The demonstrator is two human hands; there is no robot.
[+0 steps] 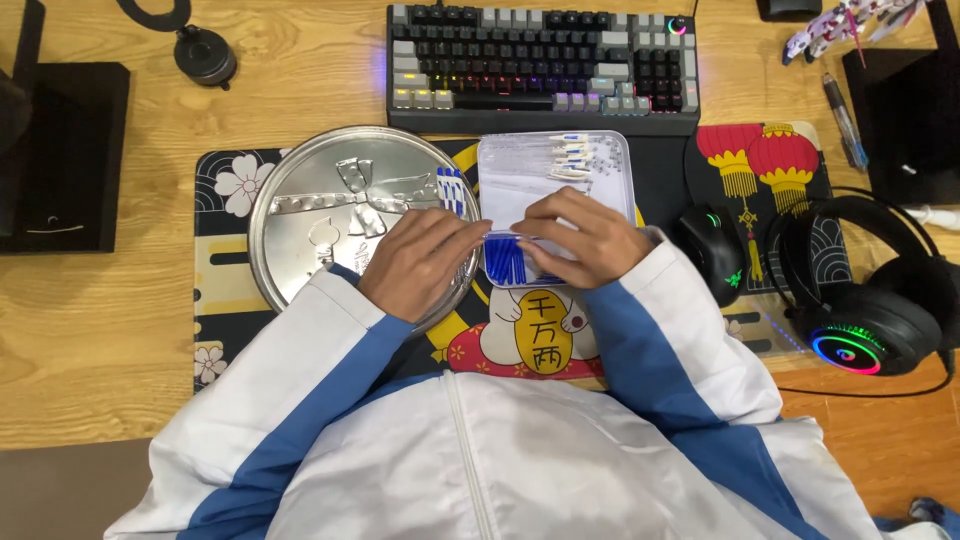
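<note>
My left hand (422, 262) and my right hand (580, 238) meet over a bundle of thin blue sticks (507, 260), and both pinch it at its top. The bundle lies at the near edge of a clear rectangular plastic tray (520, 180). At the tray's far end lie several blue-and-white stick pieces (572, 155). A round silver metal tray (320, 215) sits to the left, under my left hand, with a few blue sticks (452, 190) on its right rim.
A desk mat with a cat drawing (540, 340) covers the wooden desk. A backlit keyboard (543, 62) lies beyond the trays. On the right are a black mouse (712, 250), a headset (860, 290) and pens (843, 118). Black stands sit at both far sides.
</note>
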